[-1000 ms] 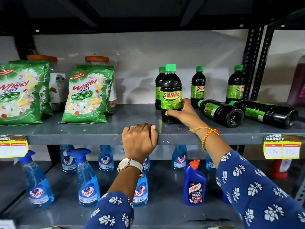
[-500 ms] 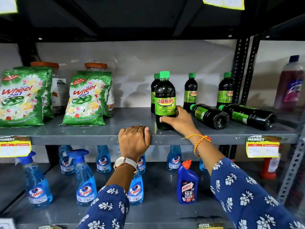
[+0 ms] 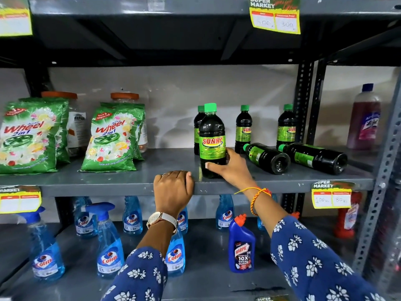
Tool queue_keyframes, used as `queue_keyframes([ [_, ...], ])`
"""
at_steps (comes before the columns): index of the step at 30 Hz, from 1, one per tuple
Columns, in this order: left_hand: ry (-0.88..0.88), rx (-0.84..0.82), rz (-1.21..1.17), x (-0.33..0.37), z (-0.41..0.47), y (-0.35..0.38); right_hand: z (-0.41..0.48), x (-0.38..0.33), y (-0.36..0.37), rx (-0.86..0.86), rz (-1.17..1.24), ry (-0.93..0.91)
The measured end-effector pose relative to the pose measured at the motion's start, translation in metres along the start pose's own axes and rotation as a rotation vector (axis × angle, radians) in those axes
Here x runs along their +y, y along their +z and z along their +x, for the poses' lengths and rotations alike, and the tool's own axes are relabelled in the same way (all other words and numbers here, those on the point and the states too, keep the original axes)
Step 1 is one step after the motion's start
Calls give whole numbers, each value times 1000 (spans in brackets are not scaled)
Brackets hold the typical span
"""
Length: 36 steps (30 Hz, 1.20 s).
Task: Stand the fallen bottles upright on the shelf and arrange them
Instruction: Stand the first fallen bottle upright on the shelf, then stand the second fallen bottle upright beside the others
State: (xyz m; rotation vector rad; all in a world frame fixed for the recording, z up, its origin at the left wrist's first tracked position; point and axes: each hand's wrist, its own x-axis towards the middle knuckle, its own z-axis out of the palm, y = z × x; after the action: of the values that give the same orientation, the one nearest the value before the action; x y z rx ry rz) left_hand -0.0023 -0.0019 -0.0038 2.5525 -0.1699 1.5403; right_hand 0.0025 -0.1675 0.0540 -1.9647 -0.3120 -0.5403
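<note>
On the grey middle shelf (image 3: 130,181) a dark Sunny bottle (image 3: 211,135) with a green cap stands upright near the front edge. My right hand (image 3: 232,168) grips its lower part from the right. Behind it stand three more upright Sunny bottles: one close behind (image 3: 198,122), one in the middle (image 3: 243,127) and one by the upright post (image 3: 286,127). Two Sunny bottles lie on their sides to the right, the nearer one (image 3: 268,157) and the farther one (image 3: 314,157), bases toward me. My left hand (image 3: 173,187) is curled over the shelf's front edge.
Green Wheel detergent packs (image 3: 115,137) and orange-lidded jars (image 3: 124,98) fill the shelf's left part. Blue Colin spray bottles (image 3: 109,246) and a Harpic bottle (image 3: 241,246) stand on the lower shelf. A perforated post (image 3: 302,101) bounds the right; a purple bottle (image 3: 364,118) stands beyond it.
The view has tilted upward, showing the shelf above. My right hand stays on the upright Sunny bottle, and my left hand stays on the shelf edge.
</note>
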Motion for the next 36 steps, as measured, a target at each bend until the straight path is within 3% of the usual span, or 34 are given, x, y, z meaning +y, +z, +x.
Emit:
queue_keyframes([
  [14, -14, -99, 12, 1, -1, 1, -3, 0, -2, -21, 13, -7],
  [17, -130, 36, -110, 3, -2, 5, -4, 3, -2, 24, 81, 24],
  [20, -221, 311, -301, 29, -8, 0, 4, 7, -32, 216, 249, 26],
  [21, -171, 369, -312, 45, -11, -2, 11, 9, -49, 311, 205, -38],
  [23, 12, 326, -324, 81, -16, -1, 31, 13, -84, 409, 12, -148],
  [26, 244, 115, -263, 136, -9, 13, 62, 8, -119, 202, -466, -131],
  [28, 251, 37, -174, 161, 0, 25, 72, 9, -119, 1, -788, 23],
  [30, 188, -11, -79, 173, 7, 34, 75, 20, -109, -95, -993, 107],
  [33, 132, -23, -42, 173, 9, 42, 77, 39, -99, -39, -1075, 61],
  [36, 131, -21, -41, 173, 8, 46, 75, 47, -107, 35, -907, 8],
])
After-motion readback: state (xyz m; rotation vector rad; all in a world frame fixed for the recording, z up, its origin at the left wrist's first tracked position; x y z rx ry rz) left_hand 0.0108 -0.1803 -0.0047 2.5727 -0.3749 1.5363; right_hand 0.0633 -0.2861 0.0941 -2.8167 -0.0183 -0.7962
